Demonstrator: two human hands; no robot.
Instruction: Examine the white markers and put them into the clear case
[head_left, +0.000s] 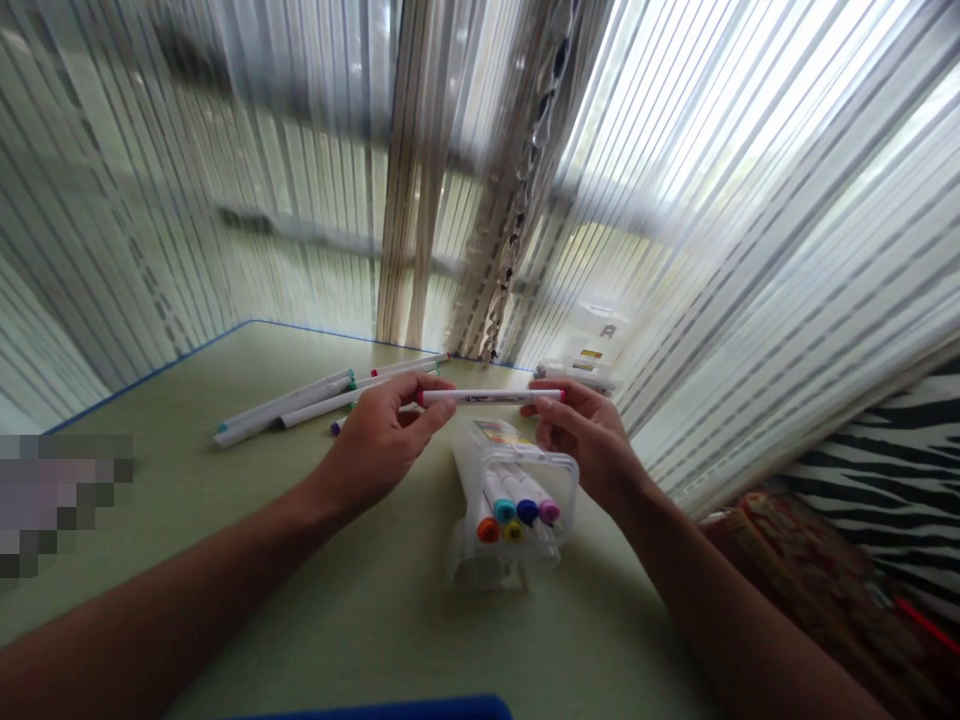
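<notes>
A white marker pen (491,397) with pink ends is held level between my two hands. My left hand (386,430) pinches its left end, and my right hand (589,430) grips the right end. Just below the pen lies a clear plastic case (469,470), its open end toward me. Inside are several markers with orange, yellow, light blue, dark blue and pink caps (549,512). Beyond my left hand several loose white markers (285,405) lie on the table, some with teal, green, red or purple ends; my hand partly covers them.
The pale green table (360,610) has a blue edge. At the back right stands another clear plastic container (577,372). Striped sheer curtains (300,170) hang behind the table. A zebra-patterned cloth (885,480) is at the right, and a blue object (390,710) shows at the bottom edge.
</notes>
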